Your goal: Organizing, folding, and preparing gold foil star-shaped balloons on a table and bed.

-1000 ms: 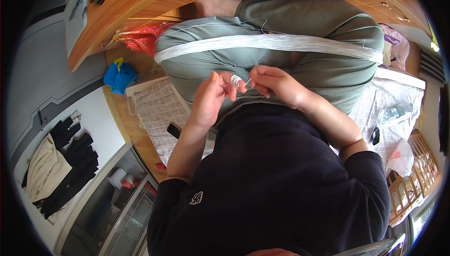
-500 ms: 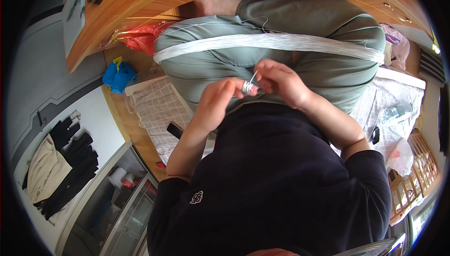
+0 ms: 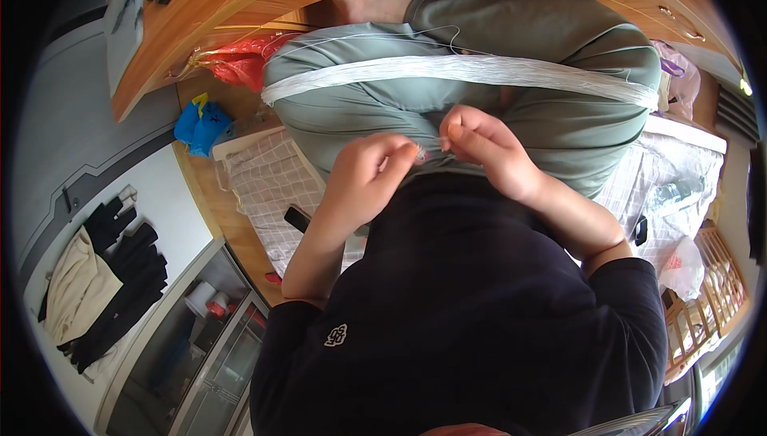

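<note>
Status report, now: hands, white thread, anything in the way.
Left hand pinched, white thread at its tips. Right hand close by, curled; any grip on thread unclear. White skein across green trousers, beyond the hands, seemingly not in the way.

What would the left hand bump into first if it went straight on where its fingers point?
Probably the right hand, whose curled fingers lie across a small gap from the left hand; one view leaves their depth unclear.
</note>
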`<action>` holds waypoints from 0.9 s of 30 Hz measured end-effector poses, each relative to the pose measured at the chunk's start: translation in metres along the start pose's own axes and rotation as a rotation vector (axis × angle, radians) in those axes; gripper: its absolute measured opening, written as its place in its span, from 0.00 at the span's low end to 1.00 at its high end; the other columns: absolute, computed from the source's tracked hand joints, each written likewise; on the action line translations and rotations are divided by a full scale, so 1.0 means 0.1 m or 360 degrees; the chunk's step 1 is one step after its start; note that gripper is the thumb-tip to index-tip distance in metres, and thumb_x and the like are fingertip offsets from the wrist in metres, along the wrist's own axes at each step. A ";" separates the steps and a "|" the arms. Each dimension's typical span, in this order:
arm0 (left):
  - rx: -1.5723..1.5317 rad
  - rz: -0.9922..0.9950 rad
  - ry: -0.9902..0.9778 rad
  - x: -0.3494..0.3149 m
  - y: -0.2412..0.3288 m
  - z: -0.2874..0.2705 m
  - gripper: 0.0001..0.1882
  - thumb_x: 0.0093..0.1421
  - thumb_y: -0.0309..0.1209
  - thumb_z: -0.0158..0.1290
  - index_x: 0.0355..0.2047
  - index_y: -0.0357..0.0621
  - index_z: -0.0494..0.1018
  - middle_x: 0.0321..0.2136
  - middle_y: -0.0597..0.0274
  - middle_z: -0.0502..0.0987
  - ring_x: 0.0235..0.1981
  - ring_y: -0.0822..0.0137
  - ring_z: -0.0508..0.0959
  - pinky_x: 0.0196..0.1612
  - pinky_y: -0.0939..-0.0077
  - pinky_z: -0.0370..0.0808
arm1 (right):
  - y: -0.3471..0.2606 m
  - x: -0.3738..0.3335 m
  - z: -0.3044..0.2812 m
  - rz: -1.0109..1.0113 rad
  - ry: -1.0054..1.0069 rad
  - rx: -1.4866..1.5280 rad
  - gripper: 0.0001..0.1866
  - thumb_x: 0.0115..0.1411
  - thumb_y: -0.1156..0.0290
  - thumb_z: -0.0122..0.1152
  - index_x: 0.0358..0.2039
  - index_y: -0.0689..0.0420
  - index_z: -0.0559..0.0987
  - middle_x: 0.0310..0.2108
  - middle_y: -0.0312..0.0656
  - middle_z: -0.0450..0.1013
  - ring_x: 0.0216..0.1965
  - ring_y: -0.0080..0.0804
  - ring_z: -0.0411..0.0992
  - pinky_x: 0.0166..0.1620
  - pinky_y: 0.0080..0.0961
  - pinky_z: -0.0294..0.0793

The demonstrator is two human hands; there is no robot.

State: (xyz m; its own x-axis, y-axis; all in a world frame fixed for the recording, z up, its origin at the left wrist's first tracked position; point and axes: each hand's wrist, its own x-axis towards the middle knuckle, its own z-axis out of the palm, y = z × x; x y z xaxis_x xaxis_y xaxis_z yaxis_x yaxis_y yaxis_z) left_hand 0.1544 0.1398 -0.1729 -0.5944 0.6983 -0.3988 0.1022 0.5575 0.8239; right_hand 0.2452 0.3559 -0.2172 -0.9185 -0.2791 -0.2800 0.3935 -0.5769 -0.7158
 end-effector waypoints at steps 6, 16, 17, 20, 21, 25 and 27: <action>-0.0706 0.0014 0.0025 -0.01 0.00 -0.02 0.27 0.76 0.45 0.38 0.40 0.33 0.78 0.24 0.68 0.77 0.21 0.78 0.64 0.27 0.83 0.59 | -0.11 0.00 0.17 0.0227 -0.0263 -0.0781 0.11 0.74 0.69 0.47 0.36 0.59 0.75 0.33 0.31 0.68 0.38 0.19 0.65 0.44 0.20 0.66; -0.0508 0.0396 0.0149 0.06 0.07 0.01 0.31 0.74 0.53 0.40 0.42 0.33 0.77 0.39 0.57 0.82 0.29 0.70 0.76 0.33 0.75 0.68 | -0.19 0.07 0.16 0.0101 -0.0049 -0.0696 0.13 0.76 0.65 0.47 0.36 0.60 0.73 0.32 0.30 0.65 0.36 0.18 0.61 0.43 0.19 0.64; -0.0509 0.0396 0.0147 0.04 0.02 0.02 0.31 0.74 0.53 0.40 0.42 0.33 0.77 0.39 0.57 0.82 0.29 0.70 0.76 0.33 0.75 0.68 | -0.20 0.07 0.16 0.0102 -0.0046 -0.0696 0.13 0.76 0.65 0.47 0.36 0.60 0.73 0.32 0.30 0.65 0.36 0.18 0.61 0.43 0.19 0.64; -0.1182 0.0371 -0.0135 -0.03 -0.12 0.04 0.35 0.73 0.58 0.36 0.46 0.33 0.76 0.41 0.56 0.81 0.27 0.74 0.70 0.33 0.78 0.66 | -0.24 0.09 0.12 0.0145 -0.0015 -0.0470 0.13 0.76 0.65 0.47 0.36 0.60 0.73 0.33 0.31 0.66 0.38 0.18 0.62 0.44 0.19 0.64; -0.1223 0.0305 -0.0217 -0.05 -0.13 0.04 0.41 0.71 0.63 0.31 0.45 0.33 0.76 0.40 0.57 0.81 0.25 0.75 0.67 0.32 0.79 0.64 | -0.25 0.08 0.10 0.0075 -0.0051 -0.0485 0.13 0.76 0.65 0.47 0.36 0.60 0.73 0.34 0.31 0.67 0.38 0.19 0.62 0.44 0.19 0.64; -0.0470 0.0465 -0.0116 0.03 -0.06 -0.06 0.33 0.72 0.56 0.38 0.40 0.35 0.78 0.38 0.58 0.82 0.27 0.73 0.71 0.32 0.77 0.65 | -0.28 0.05 0.12 0.0075 -0.0114 -0.0358 0.13 0.76 0.66 0.47 0.37 0.59 0.73 0.36 0.31 0.68 0.40 0.19 0.63 0.46 0.18 0.65; 0.0406 0.0540 0.0291 0.06 -0.04 -0.05 0.19 0.72 0.42 0.49 0.46 0.38 0.78 0.43 0.57 0.82 0.33 0.68 0.79 0.33 0.73 0.69 | -0.27 0.03 0.16 0.0063 -0.0034 -0.0463 0.12 0.76 0.66 0.47 0.37 0.60 0.73 0.36 0.31 0.68 0.40 0.18 0.63 0.46 0.18 0.65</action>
State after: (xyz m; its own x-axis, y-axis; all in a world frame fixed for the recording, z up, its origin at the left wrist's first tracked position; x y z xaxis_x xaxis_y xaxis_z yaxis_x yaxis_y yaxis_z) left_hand 0.1459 0.1395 -0.1767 -0.6219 0.7826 -0.0271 0.4950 0.4197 0.7608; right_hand 0.2325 0.3580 -0.1888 -0.9005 -0.3149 -0.2999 0.3986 -0.3218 -0.8588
